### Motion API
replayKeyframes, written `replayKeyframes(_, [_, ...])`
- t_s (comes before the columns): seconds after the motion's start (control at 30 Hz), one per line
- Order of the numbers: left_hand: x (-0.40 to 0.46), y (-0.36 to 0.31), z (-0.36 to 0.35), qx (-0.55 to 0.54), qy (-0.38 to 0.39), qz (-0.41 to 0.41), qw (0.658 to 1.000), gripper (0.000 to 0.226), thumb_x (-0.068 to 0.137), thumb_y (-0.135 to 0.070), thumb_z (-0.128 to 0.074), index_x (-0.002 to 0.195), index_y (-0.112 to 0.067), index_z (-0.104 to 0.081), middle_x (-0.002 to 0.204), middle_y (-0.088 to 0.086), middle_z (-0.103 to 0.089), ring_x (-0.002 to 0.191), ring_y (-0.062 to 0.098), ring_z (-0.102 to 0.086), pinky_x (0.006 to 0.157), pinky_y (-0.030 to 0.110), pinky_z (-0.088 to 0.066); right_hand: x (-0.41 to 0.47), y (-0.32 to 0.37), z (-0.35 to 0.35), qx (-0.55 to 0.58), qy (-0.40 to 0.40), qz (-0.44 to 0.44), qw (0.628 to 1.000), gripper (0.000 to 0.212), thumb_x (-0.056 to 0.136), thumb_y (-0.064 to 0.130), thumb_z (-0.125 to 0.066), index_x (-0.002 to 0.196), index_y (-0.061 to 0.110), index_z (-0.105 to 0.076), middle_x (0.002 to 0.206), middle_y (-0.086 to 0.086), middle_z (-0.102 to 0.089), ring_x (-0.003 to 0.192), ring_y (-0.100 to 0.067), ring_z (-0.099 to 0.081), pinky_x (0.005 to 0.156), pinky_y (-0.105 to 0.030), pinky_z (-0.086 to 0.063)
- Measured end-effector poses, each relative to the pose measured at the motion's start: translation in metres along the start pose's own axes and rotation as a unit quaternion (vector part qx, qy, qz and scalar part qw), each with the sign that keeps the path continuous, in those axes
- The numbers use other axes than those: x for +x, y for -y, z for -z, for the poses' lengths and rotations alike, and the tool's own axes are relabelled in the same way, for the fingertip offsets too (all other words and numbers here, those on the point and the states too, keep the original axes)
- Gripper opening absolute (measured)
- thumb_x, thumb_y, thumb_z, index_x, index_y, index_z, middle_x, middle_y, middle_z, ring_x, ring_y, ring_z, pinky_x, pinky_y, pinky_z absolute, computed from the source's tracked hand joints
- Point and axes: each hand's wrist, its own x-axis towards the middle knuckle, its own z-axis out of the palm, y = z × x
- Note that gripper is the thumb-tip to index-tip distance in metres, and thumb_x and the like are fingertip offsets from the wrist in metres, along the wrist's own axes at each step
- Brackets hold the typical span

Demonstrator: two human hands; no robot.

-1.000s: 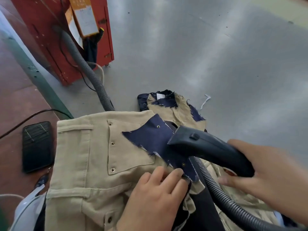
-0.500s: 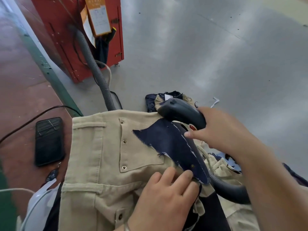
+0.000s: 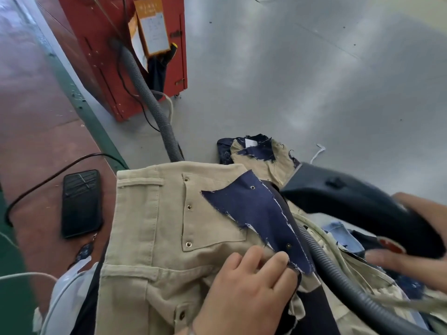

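left hand (image 3: 244,293) grip pinches navy lining (image 3: 254,211) | right hand (image 3: 420,211) grip wraps suction nozzle (image 3: 350,197)

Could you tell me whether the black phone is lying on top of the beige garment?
No, the phone lies on the red-brown surface to the left of the beige garment, with a gap between them.

R. hand (image 3: 430,209): motion-blurred, cut by rt edge; fingers partly hid behind vacuum handle (image 3: 343,197), also blurred.
Hose (image 3: 338,274): mid stretch hid behind trousers (image 3: 150,238); end ran off btm-rt corner.
L. hand (image 3: 246,291): wrist cut by btm edge, thumb hid; fingers covered tip of navy patch (image 3: 254,209).
Trousers: lower part cut at btm.
Orange card (image 3: 152,27): print too small to read.
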Motion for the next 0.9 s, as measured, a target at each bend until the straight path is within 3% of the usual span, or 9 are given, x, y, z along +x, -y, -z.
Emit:
replayKeyframes(0.13, [-0.001,0.0,0.0,0.001,0.0,-0.007,1.0,0.018,0.079,-0.017,-0.051,0.077,-0.027,-0.066,0.099,-0.011,-0.068,0.063,0.017,-0.057,0.051,0.022,-0.044,-0.006,0.035,-0.015,-0.099,0.032,0.033,0.994,0.052,0.057,0.088,-0.055,0.092,0.049,-0.052,0.066,0.03,-0.061,0.044,0.005,-0.054,0.036,-0.018,-0.043])
replayKeyframes(0.27, [-0.001,0.001,-0.001,0.004,0.003,-0.016,1.0,0.011,0.079,-0.02,-0.058,0.079,-0.028,-0.066,0.095,-0.011,-0.068,0.061,0.017,-0.055,0.05,0.023,-0.041,0.002,0.069,-0.026,-0.138,0.104,0.025,0.985,0.046,0.059,0.073,-0.072,0.09,0.066,-0.038,0.078,0.053,-0.048,0.047,0.002,-0.051,0.048,-0.025,-0.04])
replayKeyframes(0.37, [0.0,0.001,-0.002,0.006,0.0,-0.014,1.0,0.013,0.08,-0.019,-0.055,0.077,-0.027,-0.065,0.094,-0.009,-0.068,0.061,0.017,-0.055,0.05,0.023,-0.041,0.019,0.083,-0.03,-0.132,0.124,0.043,0.983,0.046,0.065,0.063,-0.077,0.092,0.058,-0.04,0.083,0.052,-0.047,0.056,-0.001,-0.056,0.051,-0.023,-0.037])
replayKeyframes(0.47, [0.0,0.002,-0.002,0.006,-0.005,-0.006,1.0,0.013,0.078,-0.018,-0.056,0.076,-0.028,-0.064,0.094,-0.01,-0.067,0.061,0.017,-0.052,0.05,0.024,-0.039,0.04,0.092,-0.031,-0.12,0.132,0.07,0.981,0.036,0.069,0.057,-0.078,0.083,0.037,-0.05,0.082,0.048,-0.05,0.062,0.006,-0.057,0.049,-0.022,-0.034])
replayKeyframes(0.53, [0.0,0.002,-0.003,0.006,-0.005,-0.001,1.0,0.014,0.078,-0.017,-0.056,0.077,-0.029,-0.065,0.093,-0.011,-0.067,0.061,0.016,-0.052,0.05,0.025,-0.039,0.056,0.099,-0.032,-0.101,0.137,0.082,0.982,0.033,0.072,0.048,-0.08,0.08,0.031,-0.053,0.072,0.041,-0.055,0.053,0.009,-0.056,0.044,-0.019,-0.036])
replayKeyframes(0.6, [-0.001,0.001,-0.001,0.01,-0.002,0.0,1.0,0.016,0.079,-0.017,-0.054,0.077,-0.029,-0.065,0.094,-0.011,-0.067,0.062,0.016,-0.053,0.05,0.024,-0.04,0.073,0.106,-0.034,-0.072,0.141,0.087,0.984,0.03,0.074,0.039,-0.082,0.081,0.028,-0.056,0.06,0.026,-0.06,0.041,0.0,-0.056,0.04,-0.018,-0.043])
replayKeyframes(0.67, [-0.001,-0.001,0.0,0.013,0.002,0.003,1.0,0.017,0.08,-0.017,-0.052,0.078,-0.029,-0.065,0.094,-0.011,-0.067,0.063,0.016,-0.054,0.051,0.025,-0.041,0.09,0.113,-0.036,-0.048,0.144,0.088,0.984,0.028,0.074,0.033,-0.083,0.082,0.026,-0.057,0.051,0.008,-0.06,0.04,-0.008,-0.058,0.045,-0.028,-0.053])
replayKeyframes(0.73, [-0.002,-0.002,0.001,0.013,0.005,0.008,1.0,0.017,0.081,-0.017,-0.052,0.078,-0.028,-0.065,0.094,-0.011,-0.066,0.064,0.016,-0.055,0.052,0.026,-0.042,0.105,0.116,-0.037,-0.018,0.149,0.084,0.985,0.028,0.075,0.028,-0.083,0.079,0.024,-0.056,0.048,0.001,-0.058,0.041,-0.02,-0.059,0.046,-0.037,-0.054])
replayKeyframes(0.9, [-0.005,-0.005,0.002,0.007,0.012,0.011,1.0,0.016,0.079,-0.017,-0.053,0.08,-0.028,-0.066,0.099,-0.012,-0.067,0.068,0.015,-0.059,0.053,0.025,-0.045,0.123,0.103,-0.033,0.025,0.074,0.052,0.996,0.028,0.078,0.023,-0.082,0.084,0.014,-0.056,0.056,-0.011,-0.061,0.044,-0.026,-0.057,0.051,-0.039,-0.054])
